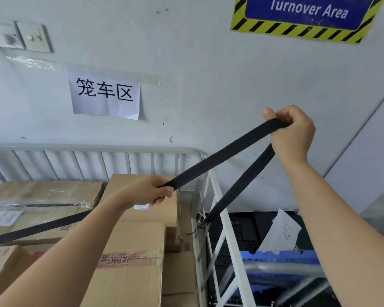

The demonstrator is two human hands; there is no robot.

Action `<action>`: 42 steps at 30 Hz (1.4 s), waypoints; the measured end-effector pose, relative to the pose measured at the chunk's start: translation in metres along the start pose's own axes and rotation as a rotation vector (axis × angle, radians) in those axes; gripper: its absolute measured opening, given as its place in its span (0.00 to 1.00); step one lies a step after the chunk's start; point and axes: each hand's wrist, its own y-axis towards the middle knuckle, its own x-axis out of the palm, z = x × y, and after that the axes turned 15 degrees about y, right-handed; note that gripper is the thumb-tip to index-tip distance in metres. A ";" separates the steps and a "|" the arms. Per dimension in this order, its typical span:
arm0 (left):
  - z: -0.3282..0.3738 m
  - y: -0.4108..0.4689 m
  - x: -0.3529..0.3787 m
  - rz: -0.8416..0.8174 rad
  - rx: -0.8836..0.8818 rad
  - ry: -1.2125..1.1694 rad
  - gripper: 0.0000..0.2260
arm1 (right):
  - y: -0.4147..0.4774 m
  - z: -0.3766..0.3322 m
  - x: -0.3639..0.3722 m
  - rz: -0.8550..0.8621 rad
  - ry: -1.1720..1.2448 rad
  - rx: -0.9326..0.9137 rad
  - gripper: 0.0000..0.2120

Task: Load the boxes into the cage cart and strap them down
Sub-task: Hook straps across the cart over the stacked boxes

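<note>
Pale wall (208,85) backs a white barred cage cart (98,148) packed with taped cardboard boxes (131,258). Flat black woven strap (220,155) rises from the cart's side hook (201,226), loops through the clenched right hand (295,134), then the left hand (149,189) grips it above the boxes.

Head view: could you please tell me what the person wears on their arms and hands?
Nothing worn shows. The left hand and right hand are ungloved; the left forearm and right forearm are bare, with no sleeve, watch or wristband visible.

Even, soft indoor light; wide-angle bending at edges.
</note>
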 end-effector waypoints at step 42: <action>-0.018 0.056 0.225 -0.687 -0.310 0.067 0.13 | -0.041 0.301 -0.108 0.333 0.557 1.455 0.15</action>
